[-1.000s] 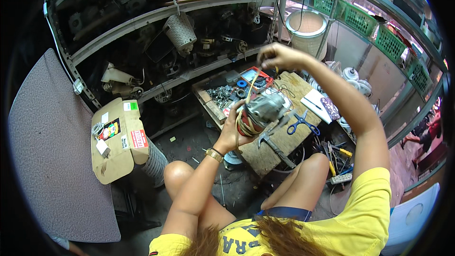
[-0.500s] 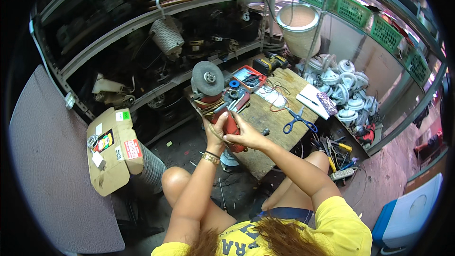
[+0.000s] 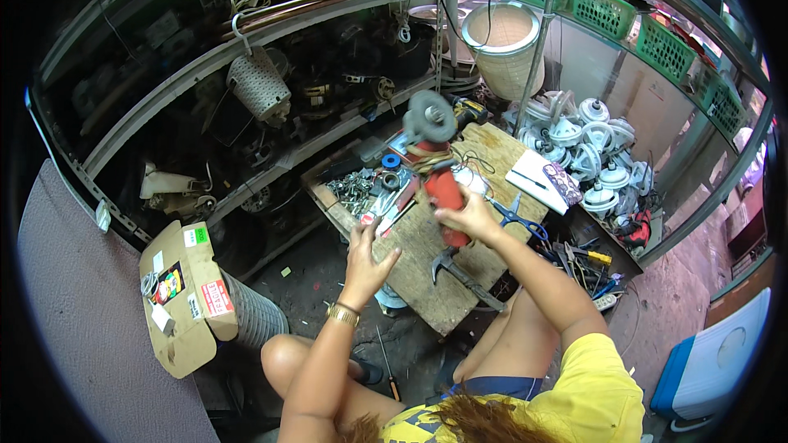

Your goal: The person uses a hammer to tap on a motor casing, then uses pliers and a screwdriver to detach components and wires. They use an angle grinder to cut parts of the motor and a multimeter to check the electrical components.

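Observation:
My right hand point(image 3: 474, 218) grips the red body of an angle grinder point(image 3: 444, 193) and holds it up over the wooden worktable point(image 3: 419, 271). The grinder's round grey disc point(image 3: 430, 118) points away from me, and a cord is wrapped around its neck. My left hand point(image 3: 366, 266) is off the tool, fingers apart, by the table's left edge. Just beyond its fingertips lie small metal parts point(image 3: 353, 192), a blue ring-shaped roll point(image 3: 391, 162) and thin tools. A claw hammer point(image 3: 466, 280) rests on the table below the grinder. Blue-handled scissors point(image 3: 519, 218) lie right of my right hand.
A notebook point(image 3: 538, 180) lies at the table's right side. Pliers and other hand tools point(image 3: 574, 267) sit beyond it, below a heap of white plastic parts point(image 3: 595, 143). Metal shelves point(image 3: 271, 156) stand behind. A cardboard box point(image 3: 176, 295) is at left, a cooler point(image 3: 714, 357) at right.
The grinder has moved right, now in my right hand alone. My left hand has let go of it and opened. The hammer and the small metal parts have come into fuller view.

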Demonstrator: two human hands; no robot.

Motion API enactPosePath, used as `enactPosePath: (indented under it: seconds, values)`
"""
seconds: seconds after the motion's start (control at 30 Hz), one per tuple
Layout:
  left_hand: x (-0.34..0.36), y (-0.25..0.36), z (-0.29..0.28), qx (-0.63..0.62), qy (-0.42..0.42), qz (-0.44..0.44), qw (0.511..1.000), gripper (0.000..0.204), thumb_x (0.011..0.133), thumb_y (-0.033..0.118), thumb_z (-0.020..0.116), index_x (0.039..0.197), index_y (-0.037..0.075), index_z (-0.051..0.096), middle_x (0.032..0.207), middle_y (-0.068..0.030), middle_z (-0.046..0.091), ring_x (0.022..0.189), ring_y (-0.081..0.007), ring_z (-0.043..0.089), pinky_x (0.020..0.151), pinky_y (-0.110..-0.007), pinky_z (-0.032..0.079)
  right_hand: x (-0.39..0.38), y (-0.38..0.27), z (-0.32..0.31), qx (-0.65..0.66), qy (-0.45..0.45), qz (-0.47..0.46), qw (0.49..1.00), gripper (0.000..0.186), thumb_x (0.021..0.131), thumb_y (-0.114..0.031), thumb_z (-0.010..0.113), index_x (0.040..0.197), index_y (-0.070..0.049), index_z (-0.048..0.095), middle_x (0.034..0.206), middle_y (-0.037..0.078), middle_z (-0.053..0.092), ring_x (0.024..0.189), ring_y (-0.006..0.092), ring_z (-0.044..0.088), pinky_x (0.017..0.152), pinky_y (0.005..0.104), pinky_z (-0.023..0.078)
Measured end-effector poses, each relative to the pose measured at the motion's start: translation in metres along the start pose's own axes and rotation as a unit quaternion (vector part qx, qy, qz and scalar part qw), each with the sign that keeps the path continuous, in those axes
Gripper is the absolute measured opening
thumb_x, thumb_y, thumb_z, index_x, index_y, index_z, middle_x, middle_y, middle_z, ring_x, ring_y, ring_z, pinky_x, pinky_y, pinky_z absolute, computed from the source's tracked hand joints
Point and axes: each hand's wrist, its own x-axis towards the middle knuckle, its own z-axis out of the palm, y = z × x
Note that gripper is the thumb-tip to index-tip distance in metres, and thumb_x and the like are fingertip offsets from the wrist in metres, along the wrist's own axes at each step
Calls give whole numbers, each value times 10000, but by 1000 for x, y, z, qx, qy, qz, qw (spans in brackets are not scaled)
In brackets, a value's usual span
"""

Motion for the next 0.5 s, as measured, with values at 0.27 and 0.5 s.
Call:
enactPosePath:
  seconds: [0.27,0.5]
  values:
    - [-12,15,-47,189,34,38,981,520,713,197,732,1205,98,594,1139,-109,532,1092,-296,509,905,-427,389,173,104,-161,-268,243,142,922,544,701,-506,762,887,3,712,825,165,706,736,245,696,659,377,528]
    - [-5,3,-62,216,12,-15,976,480,713,188,731,1170,99,614,1115,-100,543,1049,-285,524,876,-404,381,219,143,-173,-336,356,363,793,765,662,-634,724,1102,-11,673,1140,227,650,1085,362,624,889,429,502]
